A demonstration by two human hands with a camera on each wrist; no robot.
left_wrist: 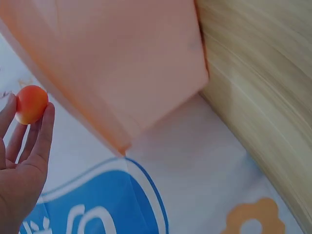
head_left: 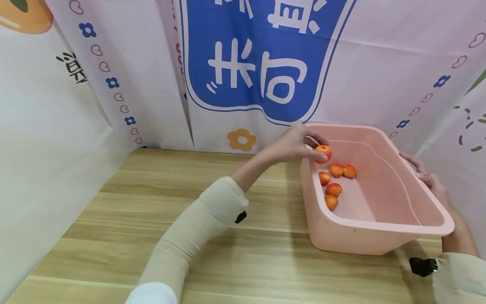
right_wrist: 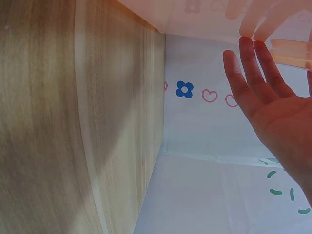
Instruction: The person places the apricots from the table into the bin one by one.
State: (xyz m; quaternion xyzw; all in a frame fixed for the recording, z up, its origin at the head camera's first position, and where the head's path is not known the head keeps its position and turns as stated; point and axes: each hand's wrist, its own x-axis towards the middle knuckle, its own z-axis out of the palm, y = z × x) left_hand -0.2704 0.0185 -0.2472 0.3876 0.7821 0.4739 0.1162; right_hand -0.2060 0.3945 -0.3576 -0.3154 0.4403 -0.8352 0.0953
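Five orange fruits [head_left: 334,188] are lying loose on the floor of the pink tub [head_left: 379,228], toward its nine o'clock wall, while a sixth fruit [head_left: 323,153] is being pinched between the fingertips of the left hand [head_left: 296,143] just above the tub's ten o'clock corner. In the left wrist view, that fruit is being held at the tips of nearly straight fingers [left_wrist: 43,131], well clear of the palm. The right hand [head_left: 427,175] is being laid with flat, extended fingers [right_wrist: 253,68] against the tub's rim at three o'clock, nothing being gripped. The tub is being kept on the wooden table [head_left: 171,236], near the printed backdrop [head_left: 247,63] at twelve o'clock.
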